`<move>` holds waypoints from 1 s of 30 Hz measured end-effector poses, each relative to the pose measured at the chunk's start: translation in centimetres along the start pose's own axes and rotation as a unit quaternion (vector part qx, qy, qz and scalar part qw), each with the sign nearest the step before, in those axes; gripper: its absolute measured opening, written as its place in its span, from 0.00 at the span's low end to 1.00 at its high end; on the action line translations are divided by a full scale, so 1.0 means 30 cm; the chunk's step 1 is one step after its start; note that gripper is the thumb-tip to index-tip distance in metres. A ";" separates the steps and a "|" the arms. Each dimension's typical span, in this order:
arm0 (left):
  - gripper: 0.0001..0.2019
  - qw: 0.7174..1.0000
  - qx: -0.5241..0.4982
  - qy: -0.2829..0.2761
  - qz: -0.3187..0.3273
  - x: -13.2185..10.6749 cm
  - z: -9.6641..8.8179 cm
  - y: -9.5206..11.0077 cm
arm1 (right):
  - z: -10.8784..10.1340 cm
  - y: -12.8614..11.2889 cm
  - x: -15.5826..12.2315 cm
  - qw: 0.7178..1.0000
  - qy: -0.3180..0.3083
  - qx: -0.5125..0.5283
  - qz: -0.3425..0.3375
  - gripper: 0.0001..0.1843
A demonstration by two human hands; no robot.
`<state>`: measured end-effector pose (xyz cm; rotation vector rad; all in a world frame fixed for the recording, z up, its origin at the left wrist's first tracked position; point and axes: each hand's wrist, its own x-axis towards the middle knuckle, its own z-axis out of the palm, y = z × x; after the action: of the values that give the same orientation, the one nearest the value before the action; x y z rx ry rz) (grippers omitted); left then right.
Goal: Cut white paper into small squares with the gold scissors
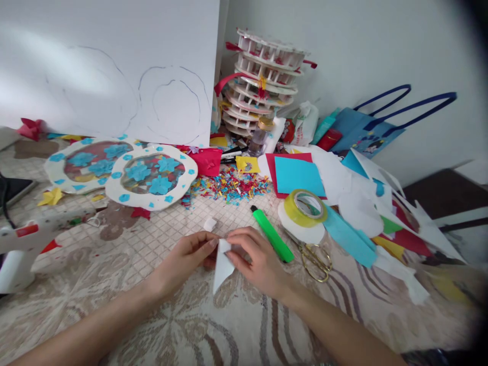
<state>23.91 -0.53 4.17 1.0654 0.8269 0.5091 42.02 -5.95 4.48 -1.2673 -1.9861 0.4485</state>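
Note:
A small piece of folded white paper (222, 269) hangs between my two hands, its pointed end toward me. My left hand (192, 251) pinches it at its upper left edge. With thumb and fingers, my right hand (257, 259) grips its upper right side. Just beyond my fingers lies a small white scrap (209, 224). To the right of my right hand rest a green utility knife (272, 236) and gold-handled scissors (317, 262), whose blades are partly hidden beneath a white paper disc (301, 232).
A roll of clear tape (305, 207) sits on the disc. Blue paper (299, 175) and confetti scraps (232, 185) lie behind. Decorated white rings (152, 201) are at left, near a glue gun (23, 249). A tiered white structure (263, 81) stands at the back.

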 end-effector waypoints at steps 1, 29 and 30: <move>0.13 1.000 -0.002 0.001 0.000 0.000 0.000 0.000 | 0.000 0.000 0.000 1.000 0.001 0.001 0.000 0.12; 0.13 1.000 -0.028 -0.003 -0.009 0.007 0.007 0.002 | 0.000 0.002 0.000 1.000 0.005 0.000 -0.001 0.10; 0.13 1.000 -0.029 -0.003 -0.009 0.007 0.007 0.002 | 0.000 0.002 0.000 1.000 0.005 0.005 0.000 0.10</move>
<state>24.22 -0.47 4.21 1.0059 0.8113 0.5115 42.05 -5.93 4.44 -1.2612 -1.9727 0.4519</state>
